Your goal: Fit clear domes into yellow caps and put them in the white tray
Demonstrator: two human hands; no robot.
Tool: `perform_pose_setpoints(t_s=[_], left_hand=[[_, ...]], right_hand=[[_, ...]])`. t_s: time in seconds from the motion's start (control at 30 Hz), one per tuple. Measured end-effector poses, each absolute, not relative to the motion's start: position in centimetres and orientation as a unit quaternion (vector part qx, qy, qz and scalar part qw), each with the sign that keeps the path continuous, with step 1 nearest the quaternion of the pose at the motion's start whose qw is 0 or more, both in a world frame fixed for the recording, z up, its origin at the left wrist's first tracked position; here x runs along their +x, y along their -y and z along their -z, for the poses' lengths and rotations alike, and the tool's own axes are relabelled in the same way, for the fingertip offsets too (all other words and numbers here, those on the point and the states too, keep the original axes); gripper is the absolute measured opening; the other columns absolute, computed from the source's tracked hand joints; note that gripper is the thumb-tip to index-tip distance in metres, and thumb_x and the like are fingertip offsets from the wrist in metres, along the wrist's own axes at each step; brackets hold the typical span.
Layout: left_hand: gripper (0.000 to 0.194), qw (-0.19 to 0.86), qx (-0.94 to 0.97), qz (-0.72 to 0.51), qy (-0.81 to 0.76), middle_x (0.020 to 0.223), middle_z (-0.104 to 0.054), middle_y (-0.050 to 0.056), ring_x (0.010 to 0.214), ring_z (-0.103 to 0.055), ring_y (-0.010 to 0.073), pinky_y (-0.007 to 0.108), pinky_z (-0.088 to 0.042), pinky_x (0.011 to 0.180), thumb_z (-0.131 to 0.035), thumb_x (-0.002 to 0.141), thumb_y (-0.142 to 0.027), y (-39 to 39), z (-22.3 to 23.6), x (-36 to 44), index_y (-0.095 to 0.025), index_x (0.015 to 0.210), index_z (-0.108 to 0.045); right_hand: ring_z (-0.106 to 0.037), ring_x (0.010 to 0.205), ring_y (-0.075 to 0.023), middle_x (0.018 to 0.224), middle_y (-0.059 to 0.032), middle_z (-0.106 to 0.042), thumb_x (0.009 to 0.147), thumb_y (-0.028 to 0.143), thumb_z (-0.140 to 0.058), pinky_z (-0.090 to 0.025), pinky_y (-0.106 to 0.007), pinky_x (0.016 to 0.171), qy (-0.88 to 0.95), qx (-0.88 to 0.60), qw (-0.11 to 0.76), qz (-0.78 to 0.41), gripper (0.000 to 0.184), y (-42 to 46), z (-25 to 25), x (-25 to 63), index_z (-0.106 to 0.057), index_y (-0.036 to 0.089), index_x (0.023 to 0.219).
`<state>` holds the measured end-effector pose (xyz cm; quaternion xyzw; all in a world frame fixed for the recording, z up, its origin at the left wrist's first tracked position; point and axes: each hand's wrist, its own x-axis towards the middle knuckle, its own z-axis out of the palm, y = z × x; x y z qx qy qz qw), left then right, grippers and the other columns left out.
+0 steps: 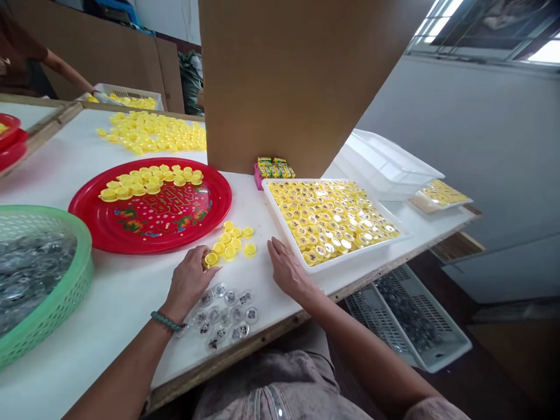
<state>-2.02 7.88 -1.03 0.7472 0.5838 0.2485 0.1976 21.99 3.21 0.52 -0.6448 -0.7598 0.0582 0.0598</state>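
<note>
My left hand wears a green bead bracelet. Its thumb and fingers close on a round yellow plastic cap at the edge of a small group of loose yellow caps. My right hand lies on the table with its fingers stretched out, beside the left wall of a white tray. That tray is full of yellow caps with printed clear covers. Between my forearms lie several clear round covers with small dark pictures on them.
A red tray with yellow caps stands at left, near a green basket of clear pieces. Behind are a cardboard panel, small yellow-green packets and spread yellow caps. Another person's arm reaches into a crate.
</note>
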Motion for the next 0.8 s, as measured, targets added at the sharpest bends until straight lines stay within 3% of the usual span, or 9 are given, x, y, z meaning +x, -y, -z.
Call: perform_pose_setpoints(t_s=[0.13, 0.27, 0.47, 0.6, 0.8], left_hand=[[0.031, 0.212, 0.749, -0.249, -0.576, 0.097, -0.056, 0.001, 0.076, -0.056, 0.0181, 0.029, -0.044, 0.070, -0.060, 0.075, -0.030, -7.8, 1.0, -2.4, -0.022, 0.101, -0.047], [0.035, 0.226, 0.749, -0.232, -0.578, 0.101, -0.056, 0.003, 0.079, -0.057, 0.0195, 0.030, -0.044, 0.072, -0.061, 0.075, -0.034, -7.9, 0.9, -2.6, -0.022, 0.105, -0.047], [0.040, 0.235, 0.752, -0.234, -0.569, 0.110, -0.054, 0.005, 0.089, -0.057, 0.0222, 0.031, -0.046, 0.073, -0.059, 0.077, -0.033, -8.0, 1.3, -2.3, -0.022, 0.113, -0.045], [0.027, 0.222, 0.765, -0.247, -0.551, 0.104, -0.056, 0.005, 0.090, -0.057, 0.0227, 0.031, -0.046, 0.071, -0.052, 0.082, -0.029, -8.1, 1.8, -2.3, -0.022, 0.107, -0.047], [0.019, 0.207, 0.778, -0.250, -0.538, 0.097, -0.056, 0.004, 0.085, -0.056, 0.0222, 0.031, -0.044, 0.071, -0.047, 0.084, -0.024, -8.1, 2.0, -2.5, -0.021, 0.102, -0.048]], right_hand=[[-0.031, 0.131, -0.0267, 0.137, -0.0215, -0.038, 0.071, -0.005, -0.030, -0.035, -0.043, 0.104, 0.751, -0.655, 0.075, -0.040, 0.065, -6.2, 0.2, 21.2, -0.033, 0.003, 0.136], [-0.034, 0.129, -0.0215, 0.140, -0.0153, -0.038, 0.070, -0.004, -0.035, -0.034, -0.035, 0.104, 0.756, -0.641, 0.107, -0.077, 0.070, -8.9, -0.8, 21.0, -0.030, 0.009, 0.140], [-0.053, 0.112, -0.0196, 0.121, -0.0076, -0.059, 0.078, 0.010, -0.048, -0.039, -0.028, 0.097, 0.788, -0.601, 0.056, -0.124, 0.041, -14.0, -0.9, 20.5, -0.059, 0.017, 0.117], [-0.054, 0.111, -0.0175, 0.120, -0.0042, -0.060, 0.083, 0.016, -0.046, -0.040, -0.025, 0.096, 0.777, -0.616, 0.035, -0.125, 0.039, -15.9, -1.5, 21.0, -0.055, 0.020, 0.121], [-0.056, 0.107, -0.0240, 0.113, -0.0113, -0.062, 0.077, 0.005, -0.042, -0.043, -0.032, 0.092, 0.754, -0.647, -0.034, -0.110, 0.051, -16.8, -2.5, 22.5, -0.050, 0.014, 0.127]])
